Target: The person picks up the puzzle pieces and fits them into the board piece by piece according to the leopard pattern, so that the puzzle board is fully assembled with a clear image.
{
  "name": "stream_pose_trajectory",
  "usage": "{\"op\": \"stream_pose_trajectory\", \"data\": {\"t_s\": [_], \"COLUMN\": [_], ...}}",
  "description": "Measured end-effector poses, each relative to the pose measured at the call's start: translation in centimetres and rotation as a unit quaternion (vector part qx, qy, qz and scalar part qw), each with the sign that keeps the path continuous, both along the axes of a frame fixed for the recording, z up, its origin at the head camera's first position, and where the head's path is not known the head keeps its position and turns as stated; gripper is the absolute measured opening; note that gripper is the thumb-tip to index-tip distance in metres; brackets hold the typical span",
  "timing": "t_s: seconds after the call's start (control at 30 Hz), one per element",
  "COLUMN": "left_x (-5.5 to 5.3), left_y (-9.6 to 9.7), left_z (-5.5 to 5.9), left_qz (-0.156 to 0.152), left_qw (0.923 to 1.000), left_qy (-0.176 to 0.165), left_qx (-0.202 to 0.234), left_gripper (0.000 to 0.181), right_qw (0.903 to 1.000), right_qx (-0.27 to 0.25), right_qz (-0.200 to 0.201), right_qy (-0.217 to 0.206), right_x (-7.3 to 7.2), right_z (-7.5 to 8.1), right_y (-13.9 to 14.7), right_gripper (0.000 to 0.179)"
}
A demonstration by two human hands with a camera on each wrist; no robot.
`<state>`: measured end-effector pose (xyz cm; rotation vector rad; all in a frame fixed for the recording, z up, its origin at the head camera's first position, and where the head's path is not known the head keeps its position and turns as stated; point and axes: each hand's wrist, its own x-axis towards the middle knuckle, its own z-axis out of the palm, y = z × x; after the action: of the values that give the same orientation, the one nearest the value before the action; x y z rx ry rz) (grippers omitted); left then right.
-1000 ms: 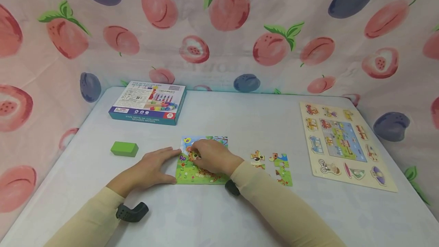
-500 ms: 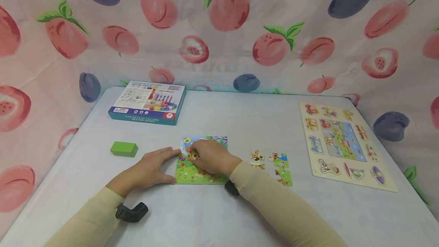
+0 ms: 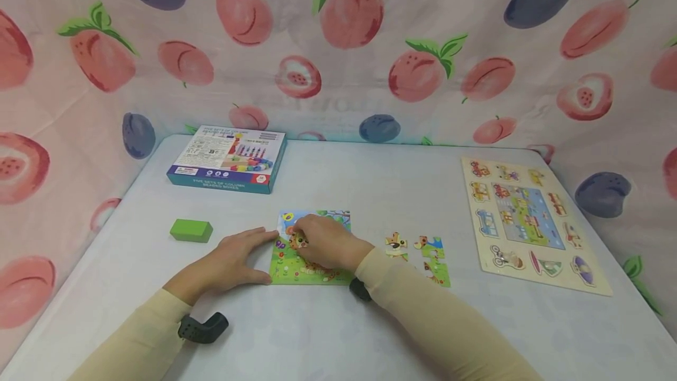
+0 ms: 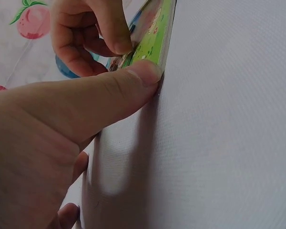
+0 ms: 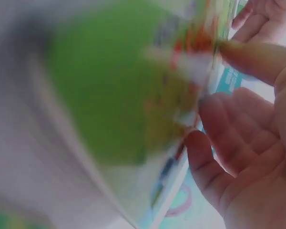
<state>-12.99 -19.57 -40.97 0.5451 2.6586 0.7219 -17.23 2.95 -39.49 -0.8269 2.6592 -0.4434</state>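
Note:
A square jigsaw puzzle (image 3: 288,274) with a spotted cub on grass lies flat at the middle of the table. My left hand (image 3: 233,258) rests at its left side, index finger and thumb extended to the edge. In the left wrist view the thumb (image 4: 143,71) presses on the green border. Over the puzzle's centre, my right hand (image 3: 327,241) has curled fingers and pinches a puzzle piece down at the surface, the piece mostly hidden under the fingers. The right wrist view is blurred, with the right fingertips (image 5: 200,143) against the picture.
Several loose puzzle pieces (image 3: 435,271) lie right of the puzzle, one with a dog's face (image 3: 395,244). A wooden vehicle puzzle board (image 3: 489,254) sits farther right. At left are a green block (image 3: 191,230) and a beaded-toy box (image 3: 227,159). Fruit-print cloth (image 3: 349,75) hangs behind.
Almost nothing differs. Both hands keep their places at the puzzle; the right wrist and sleeve shift very slightly.

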Motion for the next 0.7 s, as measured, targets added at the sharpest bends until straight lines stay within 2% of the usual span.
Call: {"op": "stream_pose_trajectory", "data": {"t_s": [0.17,0.37,0.53,0.7], "left_x": [0.0,0.0,0.0,0.0], "left_y": [0.0,0.0,0.0,0.1], "left_z": [0.0,0.0,-0.1,-0.2], "left_qz": [-0.002,0.001,0.0,0.005], "left_qw": [1.0,1.0,1.0,1.0], "left_qy": [-0.001,0.0,0.005,0.003], "left_qx": [0.003,0.0,-0.002,-0.003], "left_gripper": [0.083,0.083,0.083,0.083], "right_qw": [0.9997,0.999,0.998,0.9977], "right_qx": [-0.021,-0.037,-0.048,-0.06], "right_qz": [-0.006,0.004,0.008,-0.024], "right_qy": [-0.007,0.027,0.041,0.02], "right_x": [-0.2,0.0,0.5,1.1], "right_z": [1.4,3.1,3.5,3.2], "right_y": [1.2,3.2,5.2,7.4], "right_gripper": [0.046,0.042,0.039,0.041]}}
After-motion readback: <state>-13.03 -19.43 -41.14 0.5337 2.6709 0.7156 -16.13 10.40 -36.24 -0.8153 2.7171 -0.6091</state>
